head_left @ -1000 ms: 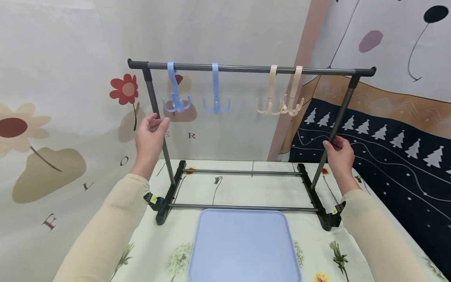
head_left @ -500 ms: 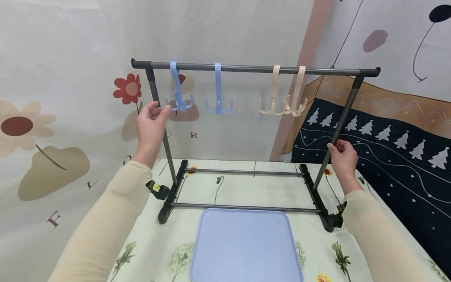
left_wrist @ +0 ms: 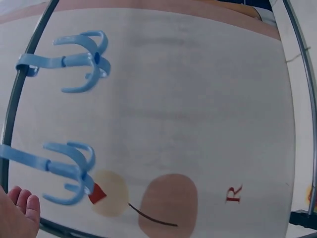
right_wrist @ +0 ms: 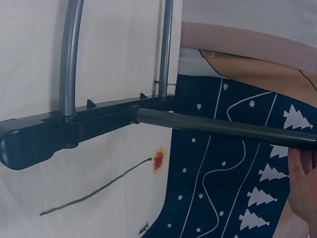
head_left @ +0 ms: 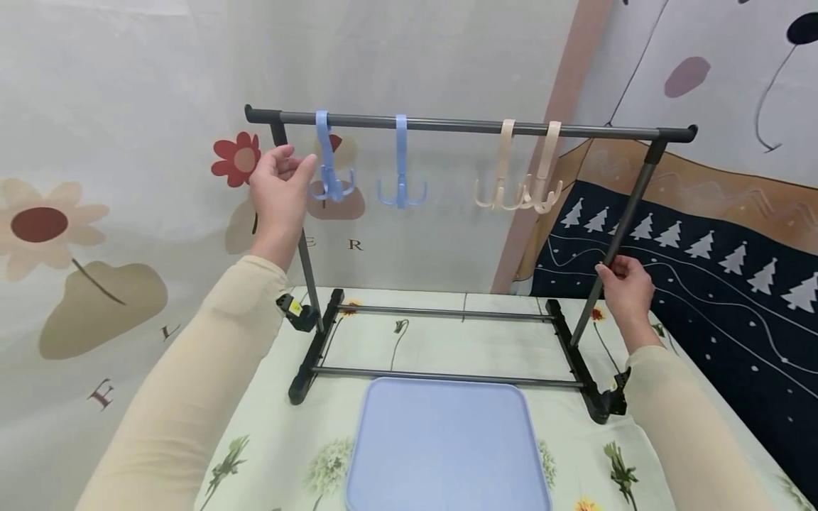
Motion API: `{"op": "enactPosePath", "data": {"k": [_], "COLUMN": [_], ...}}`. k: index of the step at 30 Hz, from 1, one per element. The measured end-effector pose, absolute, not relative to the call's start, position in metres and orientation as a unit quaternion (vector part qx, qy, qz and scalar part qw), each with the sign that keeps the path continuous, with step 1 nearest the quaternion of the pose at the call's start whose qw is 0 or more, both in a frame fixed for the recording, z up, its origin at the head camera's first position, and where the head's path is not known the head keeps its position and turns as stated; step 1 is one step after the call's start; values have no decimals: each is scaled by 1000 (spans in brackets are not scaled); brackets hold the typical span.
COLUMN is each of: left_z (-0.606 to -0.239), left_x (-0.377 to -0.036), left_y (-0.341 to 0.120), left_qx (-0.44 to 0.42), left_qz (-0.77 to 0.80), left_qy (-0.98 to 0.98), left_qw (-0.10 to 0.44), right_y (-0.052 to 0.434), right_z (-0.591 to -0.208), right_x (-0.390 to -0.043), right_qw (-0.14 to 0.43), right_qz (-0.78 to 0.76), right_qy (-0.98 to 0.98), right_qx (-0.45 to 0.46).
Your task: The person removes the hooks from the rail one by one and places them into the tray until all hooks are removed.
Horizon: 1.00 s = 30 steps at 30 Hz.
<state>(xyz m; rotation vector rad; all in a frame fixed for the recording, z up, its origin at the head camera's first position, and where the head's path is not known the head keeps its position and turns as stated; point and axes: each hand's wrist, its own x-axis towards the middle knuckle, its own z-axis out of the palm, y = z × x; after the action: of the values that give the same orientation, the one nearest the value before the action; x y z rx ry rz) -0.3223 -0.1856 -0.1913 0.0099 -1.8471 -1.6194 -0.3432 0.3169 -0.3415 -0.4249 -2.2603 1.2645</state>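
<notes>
Now higher, the relaxed left hand point(head_left: 280, 197) flanks a near-vertical, prongs-down blue plastic hook point(head_left: 328, 169); the right hand point(head_left: 628, 294) pinches a grey metal post point(head_left: 628, 216).

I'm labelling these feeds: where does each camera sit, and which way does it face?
Head: on the person's head, looking forward and down at the rack and blue tray; left hand, right hand and both sleeves show.
Left wrist: on that wrist, looking forward, picture turned sideways, at two blue hooks; part of the left hand shows lower left.
Right wrist: on that wrist, looking at the right post and its black foot; part of the right hand shows at the right edge.
Shared: head and left wrist both show the blue hooks.
</notes>
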Motion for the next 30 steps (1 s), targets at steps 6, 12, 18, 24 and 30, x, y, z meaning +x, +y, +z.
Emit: {"op": "enactPosePath", "data": {"k": [6, 12, 18, 24, 30], "left_z": [-179, -172, -171, -171, -171], "left_x": [-328, -335, -342, -348, -350], "left_y": [-167, -153, -146, -144, -145], "left_qx": [15, 44, 60, 75, 89], "left_qz": [-629, -623, -615, -597, -588], "left_qy": [-703, -706, -707, -714, -716], "left_qw": [333, 333, 344, 359, 365], "right_y": [321, 322, 322, 321, 317], "right_z": [-344, -345, -344, -344, -343], "right_x": [-342, -342, -343, -344, -345], "right_qw": [253, 247, 243, 245, 241], "right_qz": [465, 465, 462, 461, 464], "right_qy": [-833, -834, -836, -836, -835], "right_qx": [-160, -167, -168, -170, -170]}}
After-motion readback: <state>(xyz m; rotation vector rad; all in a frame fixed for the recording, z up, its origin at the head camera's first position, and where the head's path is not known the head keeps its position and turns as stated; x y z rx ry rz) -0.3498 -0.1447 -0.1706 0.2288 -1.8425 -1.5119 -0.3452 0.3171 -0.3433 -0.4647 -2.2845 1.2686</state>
